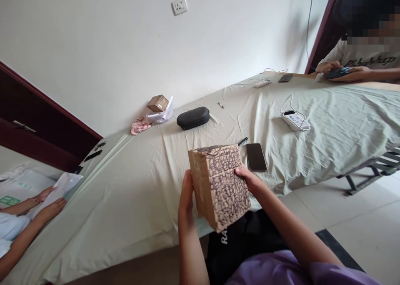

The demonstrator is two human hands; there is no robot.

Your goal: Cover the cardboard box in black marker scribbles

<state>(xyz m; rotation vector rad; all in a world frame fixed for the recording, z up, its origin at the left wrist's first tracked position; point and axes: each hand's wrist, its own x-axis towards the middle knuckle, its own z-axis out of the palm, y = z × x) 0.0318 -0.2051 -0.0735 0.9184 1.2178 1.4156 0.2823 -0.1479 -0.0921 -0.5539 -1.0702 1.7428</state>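
Observation:
A cardboard box (229, 185), its facing side covered in dark looping scribbles, is held tilted above the near edge of the table. My left hand (186, 193) presses against its plain brown left side, the fingers partly hidden behind it. On the right edge, my right hand (246, 177) grips the box with the thumb on the scribbled face; its other fingers are out of sight. Just beyond the box, a black pen (243, 141) and a dark-screened phone (256, 157) lie on the cloth.
A pale green cloth (134, 201) covers the table. Farther back are a black case (193, 118), a small carton (158, 103), a pink cloth (140, 126) and a white corded device (295, 120). One person at left holds paper (59, 191); another at right handles a dark object (337, 72).

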